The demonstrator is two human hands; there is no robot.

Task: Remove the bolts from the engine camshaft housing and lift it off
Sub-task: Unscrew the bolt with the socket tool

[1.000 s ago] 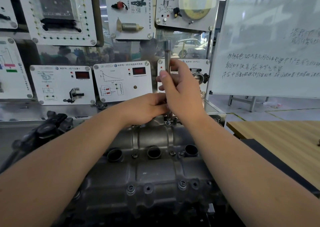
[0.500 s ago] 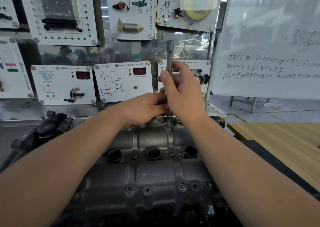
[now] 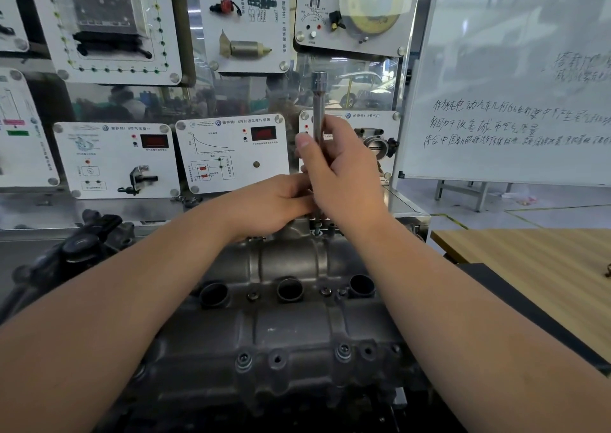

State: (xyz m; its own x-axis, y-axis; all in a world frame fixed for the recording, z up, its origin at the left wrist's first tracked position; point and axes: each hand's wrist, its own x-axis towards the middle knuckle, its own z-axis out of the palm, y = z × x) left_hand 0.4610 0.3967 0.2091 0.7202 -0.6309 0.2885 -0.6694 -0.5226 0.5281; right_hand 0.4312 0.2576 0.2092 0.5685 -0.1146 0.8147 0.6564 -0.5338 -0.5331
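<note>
Little is changed: the upright extension bar (image 3: pixel 319 108) is still gripped by both hands (image 3: pixel 340 174) (image 3: pixel 274 204), so a far-edge bolt (image 3: pixel 316 232) seems mid-removal.

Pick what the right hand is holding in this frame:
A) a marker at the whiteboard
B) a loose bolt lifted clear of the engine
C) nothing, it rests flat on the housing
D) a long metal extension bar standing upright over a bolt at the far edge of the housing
D: the right hand grips the extension bar, which stands upright with its lower end at a bolt on the far edge of the camshaft housing.
</note>
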